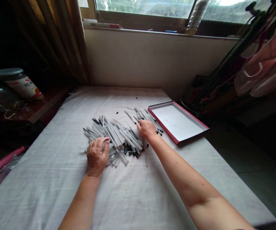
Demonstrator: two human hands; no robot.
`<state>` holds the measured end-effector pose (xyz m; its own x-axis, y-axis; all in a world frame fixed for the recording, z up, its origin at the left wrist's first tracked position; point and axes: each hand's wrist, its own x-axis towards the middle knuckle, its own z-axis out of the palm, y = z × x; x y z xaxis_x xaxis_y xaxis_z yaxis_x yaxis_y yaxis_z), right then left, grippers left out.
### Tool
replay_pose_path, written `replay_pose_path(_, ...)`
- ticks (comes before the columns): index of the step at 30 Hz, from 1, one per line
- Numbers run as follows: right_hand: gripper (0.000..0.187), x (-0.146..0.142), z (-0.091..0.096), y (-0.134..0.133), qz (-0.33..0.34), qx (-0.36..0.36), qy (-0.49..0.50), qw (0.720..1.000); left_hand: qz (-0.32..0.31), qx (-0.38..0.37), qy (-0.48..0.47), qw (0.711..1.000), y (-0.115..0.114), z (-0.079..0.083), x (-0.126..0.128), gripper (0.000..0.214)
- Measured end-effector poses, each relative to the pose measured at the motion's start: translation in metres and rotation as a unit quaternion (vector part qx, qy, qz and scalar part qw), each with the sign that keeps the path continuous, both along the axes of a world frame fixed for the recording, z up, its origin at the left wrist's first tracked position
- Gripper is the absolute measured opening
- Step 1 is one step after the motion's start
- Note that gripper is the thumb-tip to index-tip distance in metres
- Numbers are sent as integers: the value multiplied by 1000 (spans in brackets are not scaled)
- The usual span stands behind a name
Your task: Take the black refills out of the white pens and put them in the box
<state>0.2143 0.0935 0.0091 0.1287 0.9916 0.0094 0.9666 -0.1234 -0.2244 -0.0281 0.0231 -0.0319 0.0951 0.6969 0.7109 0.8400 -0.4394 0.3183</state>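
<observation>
A heap of clear pen barrels (115,134), dark thin refills and small black pen caps (127,149) lies on the white cloth. My left hand (96,156) rests at the heap's near left edge, its fingers bent forward and the thumb apart, with nothing visible in the gap. Beyond the heap's right side, my right hand (147,128) is closed, fingertips pinched at the dark end of a slim pen (129,117). Beside and partly behind that hand, a smaller group of pens (153,119) with dark ends lies roughly parallel. My right palm hides some of them.
A shallow red-edged box lid (180,123) with a white inside lies right of the pens. The white cloth (128,204) covers the table. A lidded jar (20,83) stands on a side table at left, above pink-handled scissors (1,167). Hanging bags (264,70) are at right.
</observation>
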Motion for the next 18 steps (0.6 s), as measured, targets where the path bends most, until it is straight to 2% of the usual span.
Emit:
replay_pose_path(4, 29, -13, -2, 25, -4, -30, -11, 999, 4, -5, -7, 1000, 0, 0, -1, 24)
replay_pose_path(7, 25, -17, -2, 33, -11, -31, -9, 999, 4, -11, -10, 1000, -1, 1, -1, 23)
replay_pose_path(10, 28, -12, 4, 28, -25, -9, -3, 1000, 2, -16, -13, 1000, -2, 4, -1, 22)
replay_pose_path(12, 29, -5, 9, 16, -38, 39, 33, 998, -1, -16, -14, 1000, -4, 6, 0, 20)
replay_pose_path(13, 28, 0, 10, 6, -45, 80, 80, 993, -3, -13, -14, 1000, -5, 8, 2, 20)
replay_pose_path(15, 22, 8, 11, -18, -36, 152, 233, 960, -11, 2, -16, 1000, -9, 11, 5, 19)
replay_pose_path(18, 24, 16, 8, -62, 2, 147, 481, 865, -24, 21, -12, 999, -15, 16, 13, 33)
